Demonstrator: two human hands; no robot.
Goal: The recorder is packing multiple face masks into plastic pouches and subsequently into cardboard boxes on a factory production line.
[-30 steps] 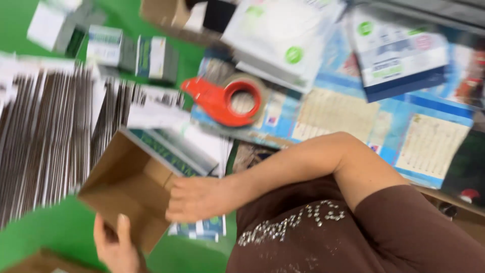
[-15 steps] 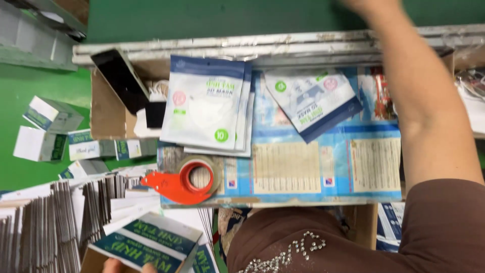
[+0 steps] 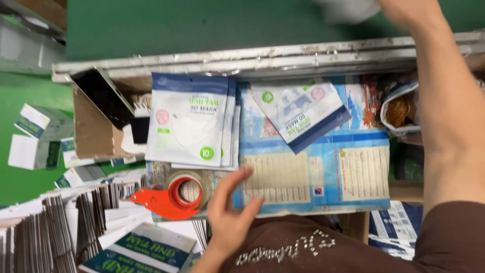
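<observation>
A view from above of a packing bench (image 3: pixel 313 167) covered in blue printed sheets. The left hand (image 3: pixel 230 212) hovers at the near edge, empty, fingers spread and loosely curled, just right of an orange tape dispenser (image 3: pixel 174 197) and just short of a stack of white and blue mask packets (image 3: pixel 189 121). One more mask packet (image 3: pixel 300 114) lies tilted near the bench's middle, well apart from that hand. The right arm stretches to the far right; the right hand (image 3: pixel 399 10) is cut off at the top edge beside something white and blurred, so its grip cannot be told. Left of the bench lie folded flat cartons (image 3: pixel 50 227) and small white boxes (image 3: pixel 35 141) on the green floor. It looks like a packing step: a reach for a packet, calling for a short move forward and a pinch on the top one.
</observation>
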